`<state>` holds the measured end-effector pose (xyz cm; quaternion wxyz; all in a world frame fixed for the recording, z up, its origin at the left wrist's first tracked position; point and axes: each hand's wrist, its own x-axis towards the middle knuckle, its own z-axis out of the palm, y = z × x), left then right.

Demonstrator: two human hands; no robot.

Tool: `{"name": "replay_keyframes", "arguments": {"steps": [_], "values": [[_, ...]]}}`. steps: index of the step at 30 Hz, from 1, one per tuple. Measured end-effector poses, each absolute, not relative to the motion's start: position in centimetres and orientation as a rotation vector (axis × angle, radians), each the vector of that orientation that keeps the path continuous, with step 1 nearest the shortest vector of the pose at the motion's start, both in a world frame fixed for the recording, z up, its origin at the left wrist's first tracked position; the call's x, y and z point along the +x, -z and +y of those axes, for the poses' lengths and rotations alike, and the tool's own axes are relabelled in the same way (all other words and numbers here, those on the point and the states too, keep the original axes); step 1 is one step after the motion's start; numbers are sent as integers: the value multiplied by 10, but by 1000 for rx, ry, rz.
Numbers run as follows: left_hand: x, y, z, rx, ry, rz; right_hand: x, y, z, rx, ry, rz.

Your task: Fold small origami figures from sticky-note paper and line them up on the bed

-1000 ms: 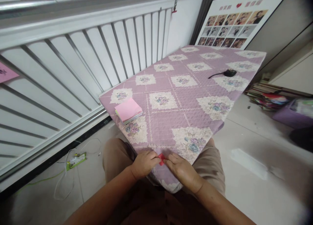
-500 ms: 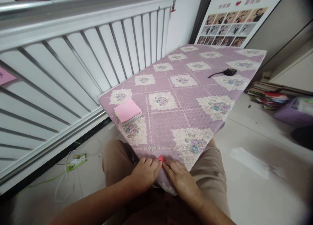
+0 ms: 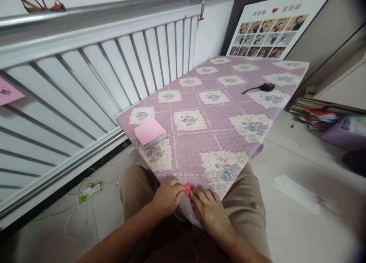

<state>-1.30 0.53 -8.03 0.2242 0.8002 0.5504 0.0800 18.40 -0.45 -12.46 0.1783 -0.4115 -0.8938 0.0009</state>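
Observation:
A small piece of folded red paper [image 3: 188,188] lies at the near corner of the cloth-covered table [image 3: 197,139], between my two hands. My left hand [image 3: 168,194] pinches its left edge, thumb and fingers together. My right hand [image 3: 210,209] holds its lower right edge with the fingertips, the other fingers bent over the cloth. Creases show on the paper's upper face. Further left on the table rests a stack of coloured paper squares [image 3: 150,132], pink on top.
A black object with a thin cord [image 3: 267,87] sits toward the table's far right. Along the left stands a white radiator [image 3: 111,72], with glasses [image 3: 42,4] on the ledge above. A power strip [image 3: 90,191] and cables lie on the floor. A photo board [image 3: 265,30] leans behind.
My fingers have drawn apart a little, so more of the red paper shows between them. The camera view has tilted slightly upward.

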Motion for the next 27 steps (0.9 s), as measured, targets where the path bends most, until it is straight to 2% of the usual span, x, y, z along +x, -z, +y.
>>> {"name": "replay_keyframes", "arguments": {"steps": [4, 11, 23, 27], "values": [[-2, 80, 22, 2021, -162, 1732, 184, 126, -8, -1156, -33, -2497], [8, 78, 29, 2054, -82, 1718, 184, 122, -11, -1130, -79, -2407], [11, 88, 17, 1778, -406, 1634, 186, 112, 2, -1146, -468, -2029], [10, 87, 17, 1619, -523, 1575, 181, 103, 19, -1140, -659, -2079]]}}
